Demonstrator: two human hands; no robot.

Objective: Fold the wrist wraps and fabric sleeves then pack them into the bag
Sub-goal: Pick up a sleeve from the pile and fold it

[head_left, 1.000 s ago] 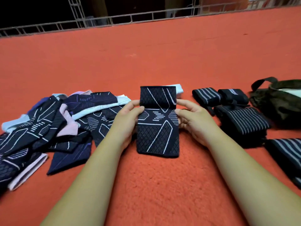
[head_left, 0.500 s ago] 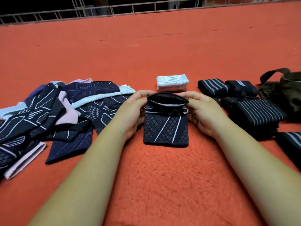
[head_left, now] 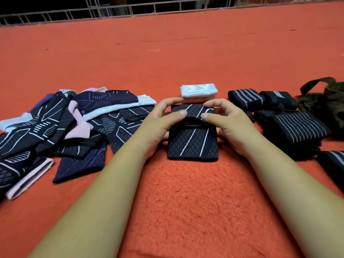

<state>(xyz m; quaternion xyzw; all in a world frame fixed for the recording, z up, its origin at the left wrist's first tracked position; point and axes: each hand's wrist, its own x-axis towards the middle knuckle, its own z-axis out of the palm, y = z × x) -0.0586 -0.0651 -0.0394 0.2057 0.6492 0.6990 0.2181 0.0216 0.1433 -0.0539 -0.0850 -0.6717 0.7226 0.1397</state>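
Head view: both hands gripped a dark patterned sleeve (head_left: 192, 144) on the orange carpeted floor (head_left: 186, 202), folding its far end toward the person.

Left hand (head_left: 160, 121) and right hand (head_left: 226, 121) each pinched the folded-over top flap between thumb and fingers, one at each side. A folded white sleeve (head_left: 199, 91) lay just beyond. An unfolded pile of sleeves (head_left: 61, 127) sat to the left; striped black wrist wraps (head_left: 290, 127) lay to the right, with the camouflage bag (head_left: 331, 105) at the far right edge.

Sleeve pile (head_left: 61, 131) left — wraps (head_left: 290, 127), bag (head_left: 331, 101) right.
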